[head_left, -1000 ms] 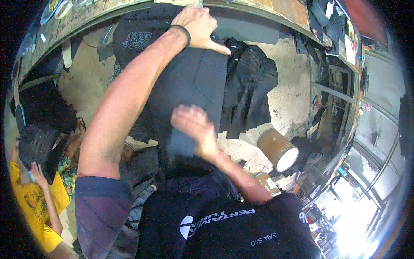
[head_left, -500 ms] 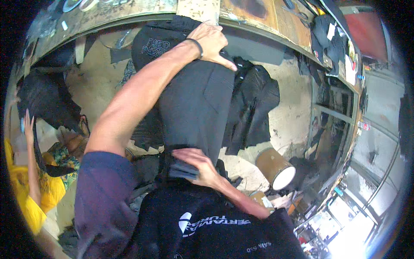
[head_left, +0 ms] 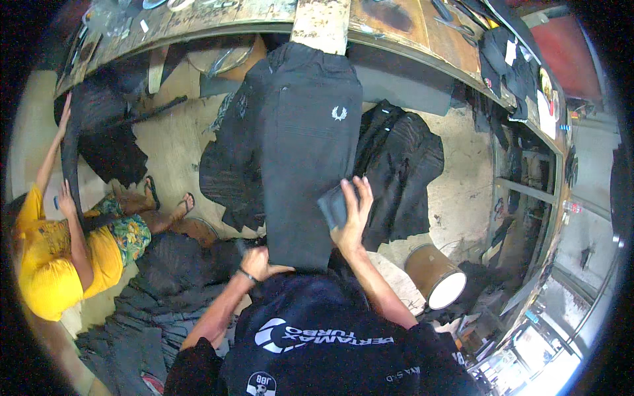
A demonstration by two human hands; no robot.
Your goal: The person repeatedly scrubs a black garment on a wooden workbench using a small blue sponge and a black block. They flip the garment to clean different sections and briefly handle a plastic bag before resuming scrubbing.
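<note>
Stretched lengthwise before me is a black garment [head_left: 300, 178], with a gathered far end and a small white emblem. It lies over a narrow board [head_left: 320, 30], whose bare far end shows. In my right hand [head_left: 352, 221], a flat dark grey-blue block [head_left: 332, 208] is gripped at the garment's right edge, fingers pointing away from me. My left hand [head_left: 256, 264] is at the near left corner of the garment, thumb stretched across its edge. The fingers of that hand are blurred and partly hidden, so their grip is unclear.
A workbench [head_left: 247, 21] runs along the far side, with scissors [head_left: 456, 26] on it. More black garments [head_left: 403, 171] hang or lie beyond the board. A brown drum [head_left: 426, 267] stands right. At left, a person in yellow [head_left: 72, 257] handles black cloth [head_left: 112, 142].
My left hand has moved from the garment's far end to its near left corner. My right hand has carried the block farther out along the right edge. The white emblem now shows.
</note>
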